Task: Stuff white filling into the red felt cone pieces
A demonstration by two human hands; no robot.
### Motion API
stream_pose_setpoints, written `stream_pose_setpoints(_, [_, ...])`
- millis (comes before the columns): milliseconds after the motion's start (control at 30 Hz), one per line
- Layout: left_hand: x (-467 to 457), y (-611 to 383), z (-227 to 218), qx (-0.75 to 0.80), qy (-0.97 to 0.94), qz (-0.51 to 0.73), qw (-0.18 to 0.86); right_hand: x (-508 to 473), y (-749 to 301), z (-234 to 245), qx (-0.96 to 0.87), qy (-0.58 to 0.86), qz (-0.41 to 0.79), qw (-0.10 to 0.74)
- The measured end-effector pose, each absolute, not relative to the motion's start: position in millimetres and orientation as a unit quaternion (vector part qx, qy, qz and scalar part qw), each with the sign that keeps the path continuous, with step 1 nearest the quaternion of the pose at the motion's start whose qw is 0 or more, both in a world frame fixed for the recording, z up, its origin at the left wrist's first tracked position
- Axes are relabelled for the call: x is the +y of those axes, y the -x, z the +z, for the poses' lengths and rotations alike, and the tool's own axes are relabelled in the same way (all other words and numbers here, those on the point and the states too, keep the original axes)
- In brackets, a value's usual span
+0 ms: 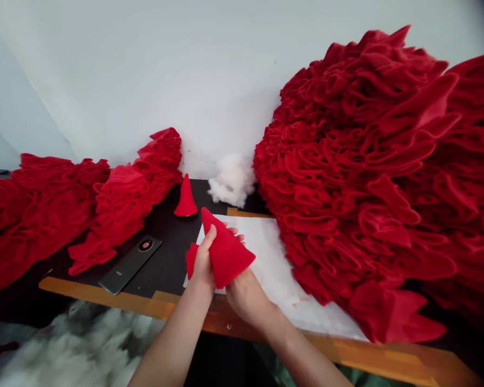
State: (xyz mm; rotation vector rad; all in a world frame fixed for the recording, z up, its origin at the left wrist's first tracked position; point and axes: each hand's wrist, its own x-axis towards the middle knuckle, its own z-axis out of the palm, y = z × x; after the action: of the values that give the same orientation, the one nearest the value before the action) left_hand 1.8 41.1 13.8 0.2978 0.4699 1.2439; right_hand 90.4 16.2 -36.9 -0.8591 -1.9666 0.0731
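Observation:
My left hand [204,260] and my right hand [246,295] together hold a flat red felt cone [227,250] above a white sheet. Its point leans up and away from me. The left hand grips its left side, with a loose flap of felt [192,259] showing beyond the fingers. The right hand holds it from below, partly hidden behind the felt. A small upright red felt cone [186,199] stands on the dark tabletop [165,258] beyond my hands, apart from them. A tuft of white stuffing [232,180] lies behind the sheet [274,269].
A huge heap of ruffled red felt [358,172] fills the right side, and another [64,207] lies at the left. A smartphone [129,264] rests left of my hands. The table has an orange wooden edge [105,298], with grey fluffy material [64,344] below it.

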Motion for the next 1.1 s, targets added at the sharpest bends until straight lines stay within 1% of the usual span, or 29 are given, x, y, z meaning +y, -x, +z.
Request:
stream_pose_setpoints(67, [45,0,13,0.224,-0.117,0.589,0.768,11,-94,-35,-0.811,0.328,0.0,0.485])
stream_pose_setpoints(133, [51,3,11,0.218,-0.098,0.606,0.759,5,-98,-35,-0.783,0.331,-0.052,0.524])
stream_pose_setpoints(200, [55,5,8,0.211,-0.09,0.615,0.755,2,-100,-36,-0.739,0.361,-0.078,0.564])
stream_pose_setpoints(267, [55,3,3,0.207,-0.087,0.614,0.757,2,-98,-35,-0.718,0.375,-0.068,0.582])
stream_pose_setpoints(367, [50,-1,-2,0.2,-0.105,0.618,0.753,7,-94,-30,-0.728,0.355,-0.046,0.584])
stream_pose_setpoints(533, [55,8,5,0.252,-0.075,0.612,0.746,7,-105,-22,-0.73,0.347,-0.03,0.588])
stream_pose_setpoints(633, [66,23,13,0.235,-0.051,0.638,0.731,17,-124,-28,-0.749,0.371,-0.004,0.549])
stream_pose_setpoints(767, [83,38,15,0.218,-0.068,0.648,0.727,51,-149,-39,-0.806,0.438,0.032,0.396])
stream_pose_setpoints(800, [88,40,15,0.222,-0.069,0.652,0.722,59,-153,-40,-0.811,0.455,0.033,0.366])
stream_pose_setpoints(833, [92,41,14,0.228,-0.065,0.657,0.715,66,-154,-38,-0.811,0.465,0.034,0.355])
stream_pose_setpoints(900, [100,41,13,0.242,-0.051,0.665,0.705,73,-148,-30,-0.801,0.451,0.045,0.391])
stream_pose_setpoints(1000, [109,37,8,0.253,-0.036,0.658,0.709,72,-121,-15,-0.784,0.378,0.067,0.489])
stream_pose_setpoints(1100, [112,35,3,0.257,-0.039,0.632,0.73,72,-90,-9,-0.787,0.323,0.062,0.522])
